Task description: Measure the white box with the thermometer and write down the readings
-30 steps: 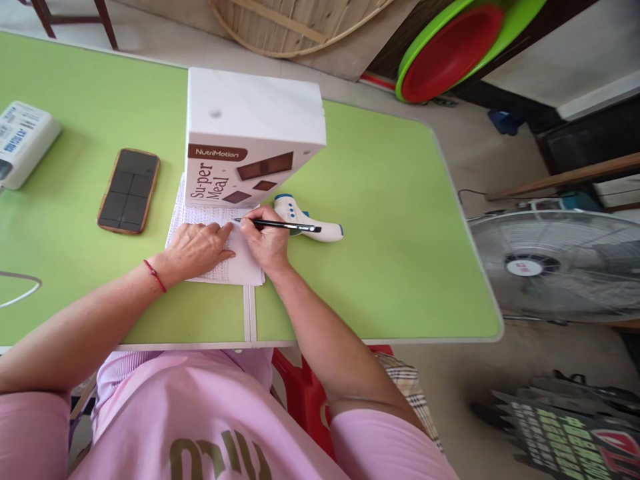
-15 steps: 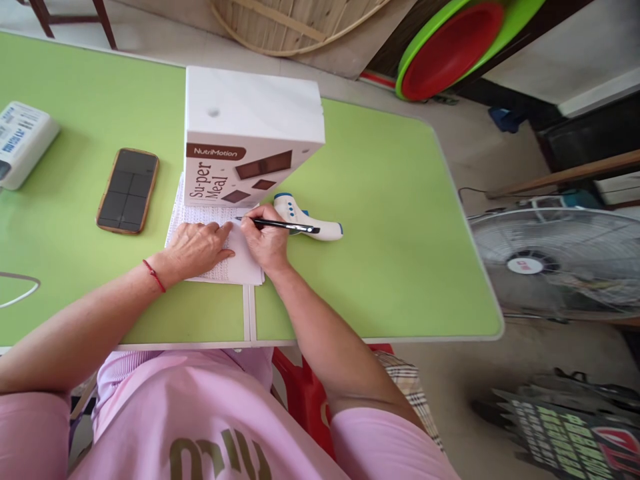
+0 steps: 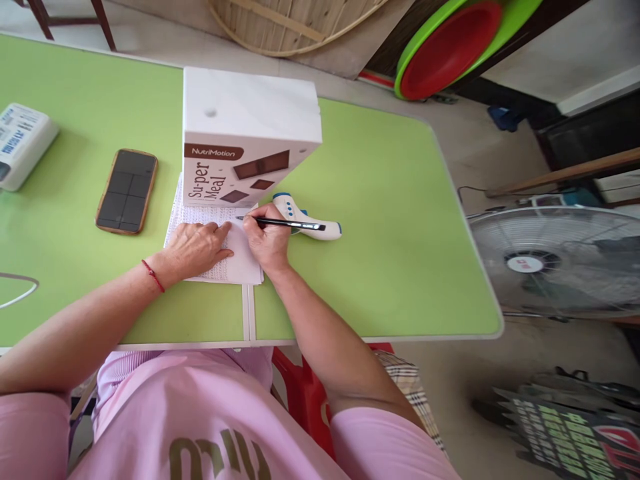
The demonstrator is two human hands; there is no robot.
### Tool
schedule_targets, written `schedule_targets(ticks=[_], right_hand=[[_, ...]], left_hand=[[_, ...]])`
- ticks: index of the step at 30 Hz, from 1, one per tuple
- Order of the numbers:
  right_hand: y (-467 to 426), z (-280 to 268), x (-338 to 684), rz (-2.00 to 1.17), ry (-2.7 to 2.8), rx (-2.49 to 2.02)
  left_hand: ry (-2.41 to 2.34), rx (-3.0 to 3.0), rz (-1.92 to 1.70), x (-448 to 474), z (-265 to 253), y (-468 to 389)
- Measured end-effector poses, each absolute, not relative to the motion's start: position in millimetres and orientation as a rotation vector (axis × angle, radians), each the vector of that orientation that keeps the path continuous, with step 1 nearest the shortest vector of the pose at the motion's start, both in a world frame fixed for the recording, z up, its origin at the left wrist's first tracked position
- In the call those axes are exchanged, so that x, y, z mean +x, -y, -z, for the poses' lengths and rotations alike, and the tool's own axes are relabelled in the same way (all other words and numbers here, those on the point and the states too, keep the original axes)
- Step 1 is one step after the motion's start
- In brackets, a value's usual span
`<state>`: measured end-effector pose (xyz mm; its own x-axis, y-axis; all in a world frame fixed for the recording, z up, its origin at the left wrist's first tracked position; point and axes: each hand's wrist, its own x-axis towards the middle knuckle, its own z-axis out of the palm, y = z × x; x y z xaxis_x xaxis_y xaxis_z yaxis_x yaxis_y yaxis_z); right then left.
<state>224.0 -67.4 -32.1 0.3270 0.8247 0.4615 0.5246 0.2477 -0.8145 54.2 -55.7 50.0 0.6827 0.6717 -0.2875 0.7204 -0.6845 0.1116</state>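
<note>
My right hand point(image 3: 270, 241) grips a black pen point(image 3: 290, 223), its tip at the upper part of a sheet of paper point(image 3: 245, 267). Dense rows of small writing cover the sheet's left side; the right strip looks blank. Flat on the written side lies my left hand point(image 3: 199, 248), fingers stretched toward the pen tip, a red cord on the wrist. A white NutriMotion box point(image 3: 250, 110) stands upright at the paper's far edge and hides part of it. Just beyond my right hand rests a white and blue infrared thermometer point(image 3: 320, 228).
On the green table point(image 3: 390, 240), a phone point(image 3: 127, 191) in a brown case lies left of the paper. Further left are a white device point(image 3: 25, 143) and a white cable point(image 3: 20, 300). A floor fan point(image 3: 525, 263) stands off the right edge.
The pen's back end has swung slightly right and my right hand has shifted a little. My left hand stays on the paper. The whole view has moved very slightly.
</note>
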Motion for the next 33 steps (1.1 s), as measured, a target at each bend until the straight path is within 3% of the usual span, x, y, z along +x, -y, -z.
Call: schedule_targets(ticks=[33], right_hand=[[75.9, 24.7, 231.4, -0.213, 1.476, -1.338]], left_hand=[[-1.143, 2.668, 0.321, 53.2, -49.0, 56.0]])
